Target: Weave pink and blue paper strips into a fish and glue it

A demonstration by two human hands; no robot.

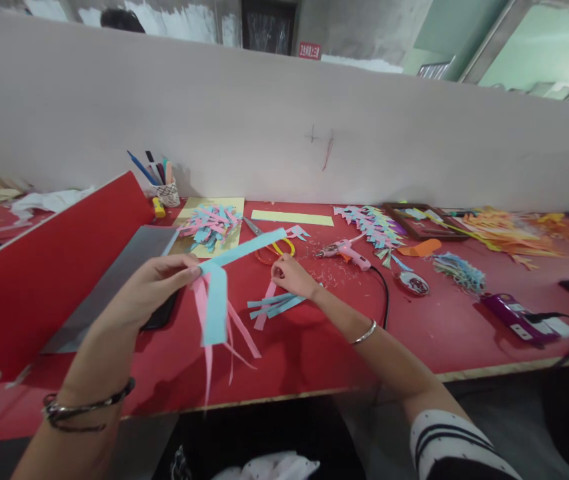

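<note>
My left hand (157, 283) is raised above the red table (314, 340) and pinches a bunch of blue and pink paper strips (217, 300); one long blue strip sticks out up and to the right, and the pink ones hang down. My right hand (291, 275) rests on the table, fingers closed on a pink strip at the top of a small loose pile of blue and pink strips (274, 305). Scissors with yellow and orange handles (269, 243) lie just beyond the right hand.
A pink glue gun (344, 251) with a black cord lies right of the scissors. A yellow sheet carries cut strips (209, 225). A pen cup (167, 190), a red board (49, 267), a grey sheet (114, 280), a purple power strip (519, 320) and more paper pieces (371, 223) surround them.
</note>
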